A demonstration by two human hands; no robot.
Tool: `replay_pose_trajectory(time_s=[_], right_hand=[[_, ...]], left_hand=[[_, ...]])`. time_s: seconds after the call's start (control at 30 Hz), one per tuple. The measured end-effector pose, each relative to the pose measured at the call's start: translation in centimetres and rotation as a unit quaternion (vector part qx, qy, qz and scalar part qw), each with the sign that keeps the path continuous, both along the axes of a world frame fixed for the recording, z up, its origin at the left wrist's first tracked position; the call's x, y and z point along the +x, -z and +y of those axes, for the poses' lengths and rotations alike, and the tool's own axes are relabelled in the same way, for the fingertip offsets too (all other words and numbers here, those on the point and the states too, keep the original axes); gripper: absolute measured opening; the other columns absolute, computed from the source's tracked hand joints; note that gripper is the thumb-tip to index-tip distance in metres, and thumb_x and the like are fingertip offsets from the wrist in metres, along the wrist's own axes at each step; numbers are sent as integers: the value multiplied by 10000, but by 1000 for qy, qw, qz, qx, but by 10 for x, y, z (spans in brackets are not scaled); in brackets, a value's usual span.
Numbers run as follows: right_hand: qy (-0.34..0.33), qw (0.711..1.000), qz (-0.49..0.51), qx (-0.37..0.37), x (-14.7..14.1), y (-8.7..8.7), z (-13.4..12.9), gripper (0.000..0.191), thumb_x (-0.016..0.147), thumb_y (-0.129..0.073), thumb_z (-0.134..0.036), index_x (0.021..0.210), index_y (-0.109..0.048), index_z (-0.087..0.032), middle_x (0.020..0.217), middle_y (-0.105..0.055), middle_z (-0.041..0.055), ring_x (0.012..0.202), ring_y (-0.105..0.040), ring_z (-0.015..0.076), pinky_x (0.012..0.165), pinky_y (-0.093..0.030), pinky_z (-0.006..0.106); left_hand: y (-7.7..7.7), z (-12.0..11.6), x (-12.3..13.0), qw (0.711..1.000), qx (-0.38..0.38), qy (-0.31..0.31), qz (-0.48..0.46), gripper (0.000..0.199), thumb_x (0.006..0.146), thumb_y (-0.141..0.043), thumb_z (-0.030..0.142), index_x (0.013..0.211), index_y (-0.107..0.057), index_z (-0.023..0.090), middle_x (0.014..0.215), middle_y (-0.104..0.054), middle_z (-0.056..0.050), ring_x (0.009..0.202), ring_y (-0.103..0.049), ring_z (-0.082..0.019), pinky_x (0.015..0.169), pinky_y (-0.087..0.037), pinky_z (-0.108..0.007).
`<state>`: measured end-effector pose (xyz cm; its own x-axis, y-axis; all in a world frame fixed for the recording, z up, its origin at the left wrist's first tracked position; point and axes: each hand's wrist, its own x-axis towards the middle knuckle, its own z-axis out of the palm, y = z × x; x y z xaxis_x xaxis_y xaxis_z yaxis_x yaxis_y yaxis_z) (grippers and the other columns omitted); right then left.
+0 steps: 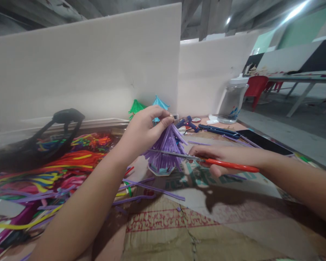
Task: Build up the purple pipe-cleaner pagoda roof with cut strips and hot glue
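At the centre of the table stands a small purple cone-shaped roof of pipe cleaners [167, 146], its strips fanning downward over a pale octagonal base [161, 170]. My left hand [149, 127] pinches its peak between thumb and fingers. In my right hand [214, 156] are red-handled scissors [230, 165]. Their blades reach left across the front of the purple strips; whether they are cutting is unclear. Behind my left hand, a green cone [136, 106] and a light blue cone [161, 102] of the same style are partly hidden.
Loose purple strips [157, 190] lie on the cardboard [163, 243]. Bundles of coloured pipe cleaners [70, 159] and a black strap-like object [67, 116] fill the left. A glue gun [188, 123], a blue cutter knife [220, 131], a dark phone-like slab [263, 142] and a clear bottle [232, 101] stand rightward.
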<state>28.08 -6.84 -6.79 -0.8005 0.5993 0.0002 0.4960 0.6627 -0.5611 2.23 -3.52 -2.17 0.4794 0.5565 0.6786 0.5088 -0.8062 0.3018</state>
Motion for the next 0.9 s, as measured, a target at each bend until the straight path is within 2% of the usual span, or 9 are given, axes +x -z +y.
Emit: replay_pose_trajectory(time_s=[0.13, 0.3, 0.43, 0.6, 0.73, 0.9], right_hand=[[-8, 1000, -8, 16, 2, 0, 0, 427, 902, -555, -519, 1183, -523, -199, 1020, -561, 55, 834, -511, 184, 700, -423, 289], [3, 1000, -9, 30, 1, -1, 0, 472, 893, -562, -557, 1212, -535, -211, 1149, -589, 80, 964, -541, 227, 785, -447, 326], [6, 1000, -9, 23, 2, 0, 1, 519, 887, -555, -594, 1235, -536, -208, 1179, -585, 83, 1029, -532, 243, 838, -446, 347], [-6, 1000, -6, 18, 4, 1, 2, 495, 907, -542, -565, 1255, -508, -216, 1156, -577, 75, 986, -534, 226, 791, -455, 321], [7, 1000, -7, 5, 1, -2, -2, 395, 896, -600, -437, 1212, -516, -216, 1089, -591, 58, 899, -544, 206, 747, -453, 309], [29, 1000, -1, -8, -3, -4, -5, 315, 879, -617, -323, 1170, -535, -235, 1109, -599, 48, 929, -547, 209, 771, -455, 317]], left_hand=[[0, 0, 0, 1000, 3, -1, 0, 195, 925, -532, 299, 840, -654, 174, 964, -701, -58, 933, -632, -197, 878, -458, -319], [-1, -1, 0, 1000, 4, 6, -2, 193, 927, -534, 286, 834, -656, 168, 955, -698, -53, 924, -629, -189, 869, -450, -306], [-1, -1, 0, 1000, 3, 6, 1, 200, 932, -526, 293, 838, -651, 169, 959, -697, -58, 925, -630, -195, 871, -452, -312], [0, 0, -1, 1000, 8, 10, -1, 197, 932, -530, 292, 837, -649, 166, 954, -696, -56, 919, -630, -188, 867, -452, -306], [0, 0, -1, 1000, 1, 9, -1, 198, 935, -528, 292, 839, -652, 172, 956, -697, -56, 923, -632, -192, 873, -456, -314], [1, 0, 0, 1000, 2, 7, -3, 193, 932, -529, 294, 837, -649, 175, 950, -697, -56, 919, -630, -193, 870, -460, -319]])
